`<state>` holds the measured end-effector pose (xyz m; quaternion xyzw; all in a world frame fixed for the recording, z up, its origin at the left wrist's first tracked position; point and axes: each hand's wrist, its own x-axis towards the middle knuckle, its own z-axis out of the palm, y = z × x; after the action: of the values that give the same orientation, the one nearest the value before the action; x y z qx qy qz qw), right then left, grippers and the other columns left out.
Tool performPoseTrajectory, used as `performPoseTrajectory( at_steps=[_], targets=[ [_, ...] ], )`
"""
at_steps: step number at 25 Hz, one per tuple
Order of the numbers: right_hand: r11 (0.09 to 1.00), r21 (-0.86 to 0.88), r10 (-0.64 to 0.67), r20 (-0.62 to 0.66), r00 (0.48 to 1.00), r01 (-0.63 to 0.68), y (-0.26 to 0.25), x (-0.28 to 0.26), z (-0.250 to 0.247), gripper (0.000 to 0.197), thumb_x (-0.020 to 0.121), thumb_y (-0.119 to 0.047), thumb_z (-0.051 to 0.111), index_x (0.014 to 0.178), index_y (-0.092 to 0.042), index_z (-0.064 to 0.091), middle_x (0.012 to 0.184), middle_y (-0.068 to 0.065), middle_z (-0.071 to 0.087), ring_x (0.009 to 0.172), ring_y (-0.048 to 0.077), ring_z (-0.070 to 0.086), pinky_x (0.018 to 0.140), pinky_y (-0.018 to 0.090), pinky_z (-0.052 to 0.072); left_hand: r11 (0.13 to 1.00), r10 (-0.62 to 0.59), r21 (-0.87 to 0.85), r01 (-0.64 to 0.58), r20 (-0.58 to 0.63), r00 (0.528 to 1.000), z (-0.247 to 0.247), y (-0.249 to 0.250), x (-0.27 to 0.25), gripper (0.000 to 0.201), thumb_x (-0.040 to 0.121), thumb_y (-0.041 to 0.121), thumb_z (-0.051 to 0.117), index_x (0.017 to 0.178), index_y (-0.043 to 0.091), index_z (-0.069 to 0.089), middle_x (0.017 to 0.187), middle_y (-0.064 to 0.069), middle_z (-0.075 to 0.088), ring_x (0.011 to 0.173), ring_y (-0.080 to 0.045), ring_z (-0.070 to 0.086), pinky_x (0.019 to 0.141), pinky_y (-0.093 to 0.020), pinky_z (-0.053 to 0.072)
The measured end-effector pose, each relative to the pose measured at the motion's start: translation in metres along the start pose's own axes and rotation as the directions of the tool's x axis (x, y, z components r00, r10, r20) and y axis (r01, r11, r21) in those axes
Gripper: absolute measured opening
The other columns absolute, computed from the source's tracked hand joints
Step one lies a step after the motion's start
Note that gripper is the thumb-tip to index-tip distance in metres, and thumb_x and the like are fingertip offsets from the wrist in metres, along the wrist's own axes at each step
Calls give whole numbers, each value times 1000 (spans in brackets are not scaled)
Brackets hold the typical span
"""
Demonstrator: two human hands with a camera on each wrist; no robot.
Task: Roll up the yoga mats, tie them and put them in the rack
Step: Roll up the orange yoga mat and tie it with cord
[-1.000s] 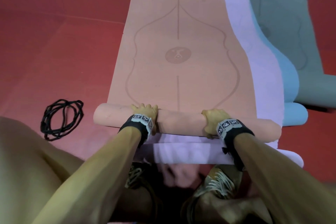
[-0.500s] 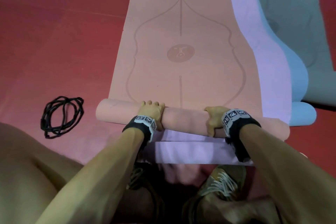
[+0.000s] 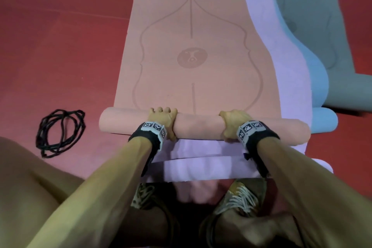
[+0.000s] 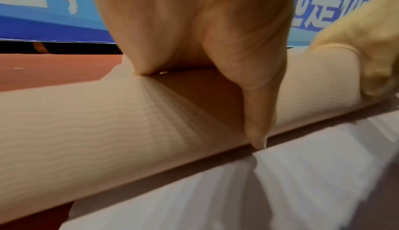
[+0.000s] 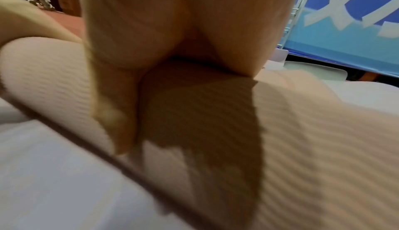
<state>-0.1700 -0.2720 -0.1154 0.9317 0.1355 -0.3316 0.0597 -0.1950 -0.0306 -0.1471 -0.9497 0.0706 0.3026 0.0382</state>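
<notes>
A peach yoga mat (image 3: 191, 50) lies flat ahead of me, and its near end is wound into a roll (image 3: 199, 125) (image 4: 108, 131) (image 5: 302, 148). My left hand (image 3: 164, 120) (image 4: 194, 37) grips the roll left of centre, fingers over the top and thumb down its near side. Right of centre, my right hand (image 3: 233, 123) (image 5: 172, 28) grips the roll the same way. Under the peach mat lies a lilac mat (image 3: 281, 70) (image 4: 280, 182). A coil of black cord (image 3: 60, 131) lies on the red floor at the left.
A light blue mat (image 3: 316, 78) and a grey-green mat (image 3: 342, 36) overlap at the right, both with rolled near ends. My shoes (image 3: 237, 201) stand just behind the lilac mat's near edge. A blue banner (image 4: 43, 3) runs along the far wall.
The roll has turned a little farther away from me and grown slightly. Both hands have moved forward with it, still gripping.
</notes>
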Motion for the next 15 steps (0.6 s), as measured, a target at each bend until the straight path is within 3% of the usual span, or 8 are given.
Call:
performPoseTrajectory(
  at_steps=[2, 5, 7, 11, 15],
  targets=[
    [997, 71, 6, 136, 991, -16, 3, 8, -13, 57, 50, -20, 85, 103, -24, 65, 101, 3, 69, 87, 27, 64, 69, 29, 54, 999, 12, 41, -7, -116, 993, 10, 6, -10, 91, 60, 59, 77, 132, 21, 37, 130, -4, 49, 119, -30, 46, 106, -51, 29],
    [992, 123, 2, 277, 961, -38, 8, 19, -21, 79, 45, -22, 89, 120, -23, 64, 107, -1, 64, 90, 22, 60, 72, 28, 53, 997, 16, 77, 0, -207, 978, 26, 16, -22, 93, 65, 57, 72, 138, 17, 30, 134, -5, 45, 122, -30, 43, 108, -55, 24],
    [990, 138, -6, 288, 958, -35, 8, 22, -17, 83, 45, -23, 89, 123, -22, 62, 113, 0, 65, 94, 23, 61, 79, 31, 56, 996, 3, 89, 17, -217, 976, 29, 17, -22, 91, 68, 52, 71, 140, 15, 29, 135, -6, 45, 123, -30, 42, 109, -55, 24],
    [994, 101, 19, 131, 991, -33, 7, 9, 8, 96, 49, -29, 83, 138, -25, 45, 120, 4, 63, 106, 27, 61, 86, 32, 52, 998, 34, 47, -28, -147, 988, 16, 14, -9, 77, 65, 49, 76, 128, 21, 42, 123, -4, 56, 113, -28, 52, 100, -46, 34],
    [987, -148, -90, -190, 978, 62, 3, -14, 21, 87, 63, -39, 74, 138, -19, 36, 121, 6, 54, 114, 27, 52, 96, 40, 38, 998, 58, -41, -57, 24, 998, -21, 1, 14, 53, 58, 38, 87, 104, 27, 63, 109, 1, 69, 92, -21, 66, 84, -31, 52]
  ],
)
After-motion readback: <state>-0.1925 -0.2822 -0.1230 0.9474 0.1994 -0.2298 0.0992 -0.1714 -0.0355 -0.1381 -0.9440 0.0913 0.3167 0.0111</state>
